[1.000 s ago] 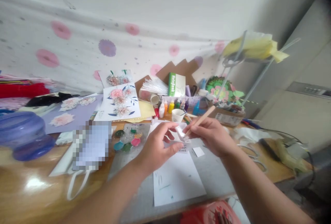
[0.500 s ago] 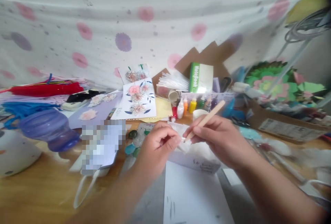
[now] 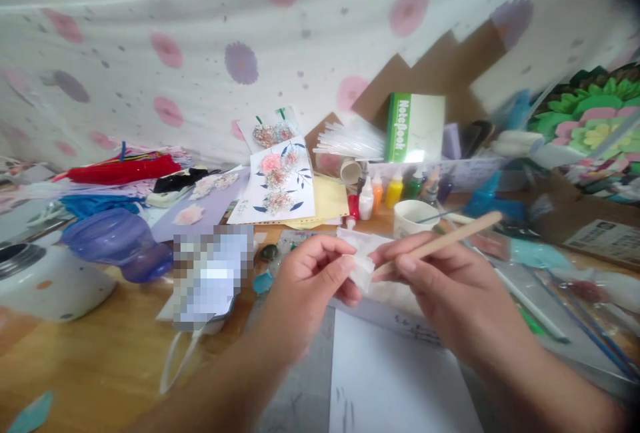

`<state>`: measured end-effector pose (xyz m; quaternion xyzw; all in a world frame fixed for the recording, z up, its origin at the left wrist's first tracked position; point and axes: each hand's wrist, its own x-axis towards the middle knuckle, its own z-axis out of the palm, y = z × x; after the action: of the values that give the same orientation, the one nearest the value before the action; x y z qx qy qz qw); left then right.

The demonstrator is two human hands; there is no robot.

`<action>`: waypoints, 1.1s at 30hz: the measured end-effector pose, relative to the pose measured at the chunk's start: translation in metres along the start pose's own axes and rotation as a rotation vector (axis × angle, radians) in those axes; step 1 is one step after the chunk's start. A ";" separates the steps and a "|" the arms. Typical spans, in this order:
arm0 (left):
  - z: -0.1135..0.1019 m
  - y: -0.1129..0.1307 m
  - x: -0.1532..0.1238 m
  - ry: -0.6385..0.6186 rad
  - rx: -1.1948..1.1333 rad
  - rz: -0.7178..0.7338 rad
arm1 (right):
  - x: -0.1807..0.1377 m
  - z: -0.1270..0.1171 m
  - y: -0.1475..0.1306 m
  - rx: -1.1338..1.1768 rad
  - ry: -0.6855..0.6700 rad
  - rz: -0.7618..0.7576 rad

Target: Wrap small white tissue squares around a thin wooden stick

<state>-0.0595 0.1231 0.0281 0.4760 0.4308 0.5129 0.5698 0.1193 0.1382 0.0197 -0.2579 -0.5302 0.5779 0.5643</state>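
Note:
My left hand point(image 3: 313, 286) pinches a small, thin white piece point(image 3: 361, 273), like tissue or sheer cloth, between thumb and fingers. In my right hand point(image 3: 445, 276) is a flat wooden craft stick point(image 3: 465, 232), slanting up to the right. Its lower end is close beside the white piece; I cannot tell whether they touch. Both hands are over a shallow white box point(image 3: 415, 326) with soft white material inside, partly hidden by my fingers. White paper point(image 3: 395, 380) with dark marks lies in front of the box.
Small paint bottles point(image 3: 394, 190) and a white cup point(image 3: 413, 218) stand behind my hands. Leftward are a phone point(image 3: 213, 280) with a cable, a purple vase point(image 3: 125, 243) and a white pot point(image 3: 55, 286). Brushes point(image 3: 585, 313) lie at right, and flower cards point(image 3: 277, 183) lean behind.
The view has shifted, so the table things appear farther right. The white piece now shows more plainly between my hands, and the craft stick is tilted flatter.

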 end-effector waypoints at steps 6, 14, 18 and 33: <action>0.002 0.001 0.000 -0.063 -0.060 -0.020 | -0.003 0.002 0.004 -0.037 0.019 -0.041; -0.001 0.000 -0.001 -0.091 -0.056 -0.002 | -0.003 0.007 -0.001 -0.031 0.026 -0.023; -0.003 -0.002 0.000 -0.101 -0.017 -0.019 | -0.005 0.006 -0.004 -0.019 0.063 -0.068; -0.007 0.002 -0.003 -0.147 0.218 0.032 | -0.005 0.005 -0.006 -0.051 -0.023 -0.082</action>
<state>-0.0666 0.1213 0.0287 0.5783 0.4333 0.4358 0.5366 0.1183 0.1311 0.0252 -0.2436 -0.5614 0.5435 0.5745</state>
